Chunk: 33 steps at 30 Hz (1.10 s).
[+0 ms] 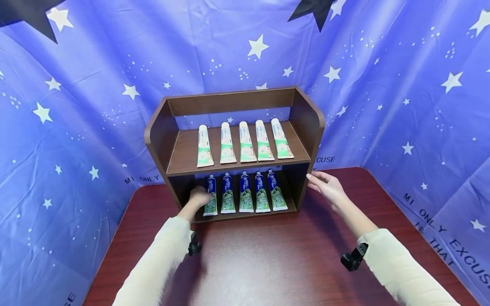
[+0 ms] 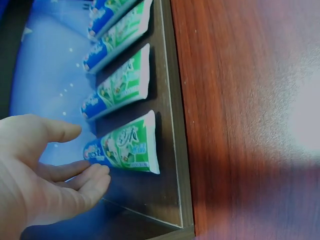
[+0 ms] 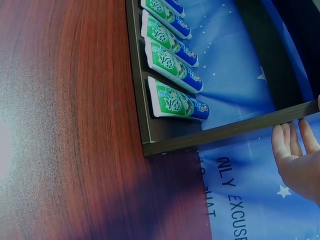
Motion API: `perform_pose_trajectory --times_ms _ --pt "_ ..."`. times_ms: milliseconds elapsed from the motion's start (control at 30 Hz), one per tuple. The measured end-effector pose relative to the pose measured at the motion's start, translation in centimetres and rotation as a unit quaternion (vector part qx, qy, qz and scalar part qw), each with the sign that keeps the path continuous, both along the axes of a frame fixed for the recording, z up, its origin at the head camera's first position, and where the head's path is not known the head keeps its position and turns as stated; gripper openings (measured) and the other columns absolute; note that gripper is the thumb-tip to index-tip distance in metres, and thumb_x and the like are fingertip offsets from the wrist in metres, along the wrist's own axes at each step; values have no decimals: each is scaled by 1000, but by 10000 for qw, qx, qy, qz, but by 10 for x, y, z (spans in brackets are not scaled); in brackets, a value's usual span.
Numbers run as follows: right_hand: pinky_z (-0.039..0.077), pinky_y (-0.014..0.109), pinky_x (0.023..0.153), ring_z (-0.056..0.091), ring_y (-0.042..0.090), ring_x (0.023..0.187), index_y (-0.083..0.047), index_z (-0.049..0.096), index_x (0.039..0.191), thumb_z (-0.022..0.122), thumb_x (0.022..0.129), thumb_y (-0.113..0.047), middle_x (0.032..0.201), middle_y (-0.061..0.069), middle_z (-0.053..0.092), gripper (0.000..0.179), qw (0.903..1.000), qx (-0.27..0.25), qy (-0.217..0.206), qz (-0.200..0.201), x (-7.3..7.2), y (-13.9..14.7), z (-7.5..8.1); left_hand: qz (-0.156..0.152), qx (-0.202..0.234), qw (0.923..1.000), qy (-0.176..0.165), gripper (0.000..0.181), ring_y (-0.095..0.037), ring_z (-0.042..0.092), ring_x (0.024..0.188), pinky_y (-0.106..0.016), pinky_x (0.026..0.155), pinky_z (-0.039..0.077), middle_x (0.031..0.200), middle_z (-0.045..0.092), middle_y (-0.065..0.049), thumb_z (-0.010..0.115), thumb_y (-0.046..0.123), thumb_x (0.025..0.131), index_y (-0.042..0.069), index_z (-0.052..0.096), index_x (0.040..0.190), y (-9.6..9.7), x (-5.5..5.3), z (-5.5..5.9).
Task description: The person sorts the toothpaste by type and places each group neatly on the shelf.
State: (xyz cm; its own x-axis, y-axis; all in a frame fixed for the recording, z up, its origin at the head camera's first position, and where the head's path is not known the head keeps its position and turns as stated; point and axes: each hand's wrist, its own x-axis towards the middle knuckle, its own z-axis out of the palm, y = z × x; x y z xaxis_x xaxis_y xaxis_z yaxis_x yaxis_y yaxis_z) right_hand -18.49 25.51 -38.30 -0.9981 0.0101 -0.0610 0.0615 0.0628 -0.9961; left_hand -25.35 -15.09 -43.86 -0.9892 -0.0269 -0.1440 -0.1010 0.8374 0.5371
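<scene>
A brown two-tier shelf (image 1: 229, 170) holds a row of blue-and-green toothpaste tubes on its lower board, caps to the back. My left hand (image 1: 200, 196) reaches into the lower tier at the leftmost tube (image 2: 127, 145). In the left wrist view its thumb stands apart from the tube, and the fingers lie loosely beside the blue cap end; whether they touch it is unclear. At the shelf's other end, my right hand (image 1: 328, 187) rests its fingertips against the outside of the right side panel (image 3: 235, 129).
Several white-and-green toothpaste tubes (image 1: 246, 142) lie in a row on the upper board. Beneath the shelf is a reddish-brown table (image 1: 252, 259). A blue star-patterned curtain (image 1: 229, 51) hangs behind and along both sides.
</scene>
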Motion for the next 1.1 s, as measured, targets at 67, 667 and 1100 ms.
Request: perform_pose_trajectory --times_ms 67,667,1100 --pt "53 15 91 63 -9 85 16 29 141 57 97 -22 98 -15 57 65 10000 -85 11 -34 -1 -3 -1 -202 64 9981 586 34 -24 55 71 -32 64 48 74 60 -11 61 35 81 4 56 67 -15 -18 -31" --pt "54 15 89 63 -9 83 16 37 138 58 96 -21 91 -23 57 60 9996 110 214 -139 -9 -14 -3 285 1477 9811 1217 35 -32 65 105 -41 90 54 116 67 -22 62 15 89 -2 60 119 1 77 43" --pt "51 5 73 58 -15 77 7 58 122 64 92 -20 90 -13 69 41 9782 1567 1188 -666 1 -7 -17 -490 441 9380 3403 29 -29 60 106 -45 92 50 109 67 -15 65 9 87 3 62 115 -20 126 61"
